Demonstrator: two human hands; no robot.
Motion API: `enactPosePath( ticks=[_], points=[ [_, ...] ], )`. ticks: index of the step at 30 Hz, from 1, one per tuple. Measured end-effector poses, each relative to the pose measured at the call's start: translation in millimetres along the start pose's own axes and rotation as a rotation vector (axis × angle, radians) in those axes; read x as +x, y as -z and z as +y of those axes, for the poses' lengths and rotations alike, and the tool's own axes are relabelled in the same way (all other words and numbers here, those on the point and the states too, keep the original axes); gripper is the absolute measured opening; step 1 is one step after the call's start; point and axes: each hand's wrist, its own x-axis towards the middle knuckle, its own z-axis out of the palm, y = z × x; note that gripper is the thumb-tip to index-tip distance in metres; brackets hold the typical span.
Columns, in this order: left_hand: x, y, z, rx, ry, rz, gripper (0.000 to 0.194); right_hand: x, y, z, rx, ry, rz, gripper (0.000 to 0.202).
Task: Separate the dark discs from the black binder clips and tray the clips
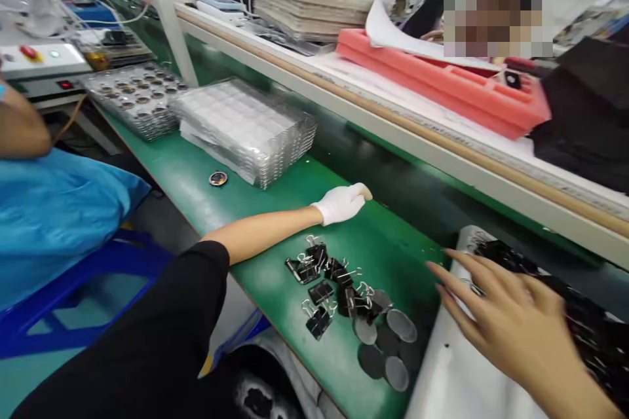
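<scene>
My left hand, in a white glove that leaves fingertips bare, is low over the green bench near its back edge. Its fingers are curled together, and whatever they may hold is hidden. My bare right hand has its fingers spread, above a white bag or liner with many black clips on it. Between my hands lies a loose pile of black binder clips with silver wire handles. Several grey and black discs lie in front of the pile, some overlapping.
Stacked clear plastic trays stand farther left, beside another tray stack with round parts. One round part lies alone on the bench. A raised shelf runs behind, bearing a pink foam tray. A person in blue sits at left.
</scene>
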Motion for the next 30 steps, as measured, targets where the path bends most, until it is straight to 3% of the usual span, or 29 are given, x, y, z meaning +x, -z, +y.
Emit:
enactPosePath(
  ticks=[1,2,4,6,8,9,10,12,13,15,16,18,21,23,26,30],
  points=[
    [-4.1,4.3,-2.2,0.048,-0.025,-0.004,0.037,14.9,-17.3,-23.2,0.123,0.103,-0.065,0.063],
    [-11.4,10.1,-4.9,0.121,-0.07,-0.018,0.037,27.8,-33.4,-43.4,0.2,0.107,-0.117,0.061],
    [-37.5,26.8,-12.2,0.329,-0.198,-0.05,0.038,44.9,-61.3,-70.8,0.274,-0.002,-0.138,0.065],
    [-75.9,51.1,-22.6,0.56,-0.298,-0.036,0.037,49.5,-82.9,-80.9,0.292,-0.134,-0.196,0.068],
    [-117.5,83.4,-36.7,0.635,-0.245,0.05,0.034,45.7,-97.7,-80.6,0.309,-0.199,-0.276,0.067],
    [-136.0,101.8,-44.8,0.666,-0.162,0.142,0.031,42.7,-102.1,-79.4,0.318,-0.213,-0.306,0.067],
    [-151.3,120.7,-53.2,0.716,-0.028,0.308,0.031,40.0,-104.4,-78.6,0.326,-0.221,-0.316,0.067],
    [-171.2,154.6,-68.6,0.832,0.348,0.694,0.056,37.3,-103.7,-79.2,0.336,-0.228,-0.313,0.067],
    [-176.5,167.1,-74.4,0.852,0.52,0.749,0.072,37.3,-101.5,-80.4,0.337,-0.235,-0.316,0.067],
    [-182.3,178.1,-79.8,0.862,0.742,0.639,0.073,39.4,-95.9,-83.1,0.34,-0.239,-0.324,0.066],
    [-184.6,176.1,-78.9,0.873,0.779,0.554,0.066,40.8,-93.4,-84.1,0.341,-0.236,-0.324,0.066],
    [-190.5,159.6,-70.8,0.91,0.726,0.431,0.054,43.2,-89.7,-84.9,0.34,-0.226,-0.316,0.064],
    [-197.1,121.7,-52.4,0.905,0.441,0.291,0.047,44.8,-88.2,-85.9,0.324,-0.211,-0.309,0.061],
    [-188.7,101.5,-43.0,0.826,0.194,0.144,0.042,45.1,-88.4,-87.8,0.313,-0.202,-0.318,0.06],
    [-143.7,83.6,-35.3,0.753,-0.016,-0.005,0.037,46.1,-83.8,-89.3,0.341,-0.221,-0.326,0.059],
    [-51.3,55.8,-23.8,0.799,-0.046,-0.032,0.042,51.1,-49.0,-71.8,0.42,-0.274,-0.348,0.048]
  ],
)
